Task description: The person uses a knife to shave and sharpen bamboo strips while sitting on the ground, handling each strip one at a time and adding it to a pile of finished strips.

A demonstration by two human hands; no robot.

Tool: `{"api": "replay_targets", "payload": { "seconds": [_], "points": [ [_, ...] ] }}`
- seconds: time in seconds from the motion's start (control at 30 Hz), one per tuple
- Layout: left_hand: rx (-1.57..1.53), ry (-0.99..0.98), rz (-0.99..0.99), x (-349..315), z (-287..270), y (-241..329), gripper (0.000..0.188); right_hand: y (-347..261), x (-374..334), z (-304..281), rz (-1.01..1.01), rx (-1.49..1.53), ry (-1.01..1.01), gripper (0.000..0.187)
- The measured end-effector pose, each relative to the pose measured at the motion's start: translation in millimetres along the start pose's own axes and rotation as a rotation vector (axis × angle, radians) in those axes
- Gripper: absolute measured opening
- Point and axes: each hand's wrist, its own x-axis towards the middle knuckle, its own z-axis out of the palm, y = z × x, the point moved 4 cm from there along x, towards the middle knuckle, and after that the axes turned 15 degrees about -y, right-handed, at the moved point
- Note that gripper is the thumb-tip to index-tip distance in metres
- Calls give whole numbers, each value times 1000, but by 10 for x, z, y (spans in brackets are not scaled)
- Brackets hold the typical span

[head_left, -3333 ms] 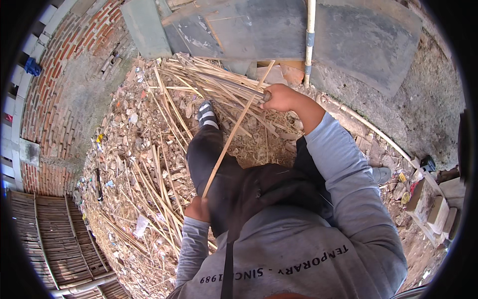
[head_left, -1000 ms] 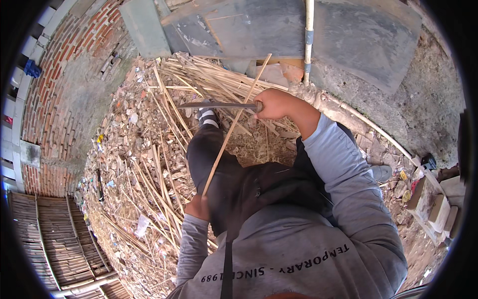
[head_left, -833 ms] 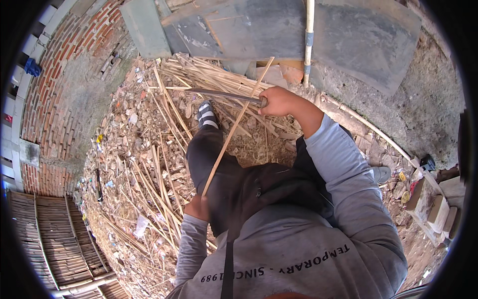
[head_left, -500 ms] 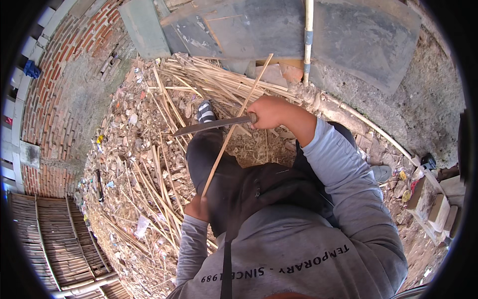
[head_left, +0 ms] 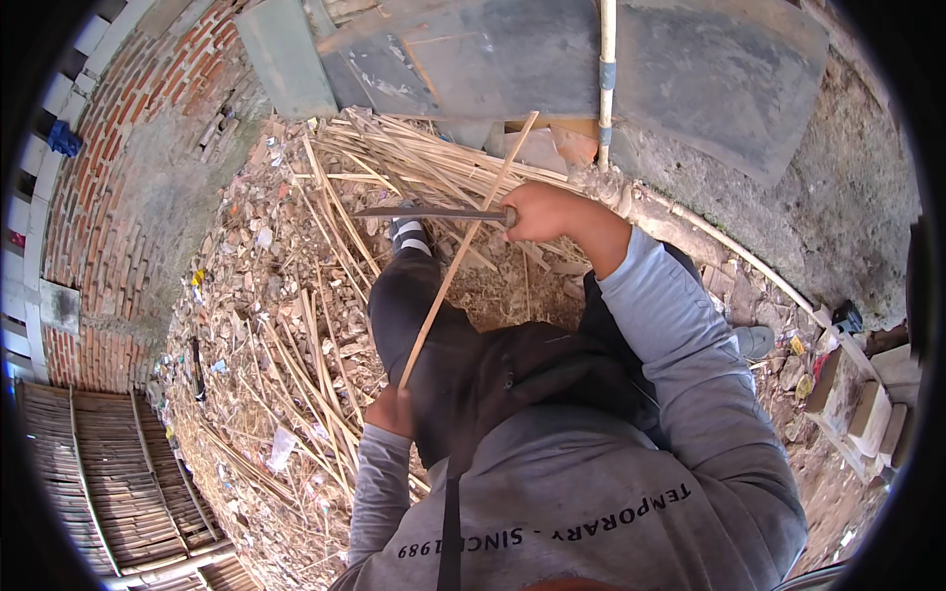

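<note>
My right hand (head_left: pixel 537 211) is closed round the handle of a machete (head_left: pixel 424 213). Its long dark blade points left and crosses a thin bamboo strip (head_left: pixel 446 290). That strip slants from beside my left thigh up to the far right, with its far end above the pile of strips. By my left thigh, my left hand (head_left: pixel 390 412) is closed on the strip's near end; its fingers are partly hidden. Blade and strip meet close to my right hand, but whether the edge bites into the strip I cannot tell.
A heap of cut bamboo strips (head_left: pixel 434 148) lies ahead, and more strips (head_left: pixel 315 345) are scattered at left over rubble and litter. A brick wall (head_left: pixel 108 197) stands left, grey panels (head_left: pixel 522 59) and a white pipe (head_left: pixel 607 89) at the back, wooden blocks (head_left: pixel 867 419) at right.
My right hand has moved slightly up and away along the strip with the machete, and the blade has swung from slanting to nearly level. My left hand stays in place.
</note>
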Motion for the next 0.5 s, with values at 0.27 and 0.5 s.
{"api": "replay_targets", "payload": {
  "seconds": [0.27, 0.5],
  "points": [
    [9, -2, -21, -2, -24, 72, 34, 121, 114, 52, -70, 50, 0, 41],
    [50, -2, -30, 2, 2, 13, 35, 100, 20, -24, 8, -19, 76, 46]
  ]
}}
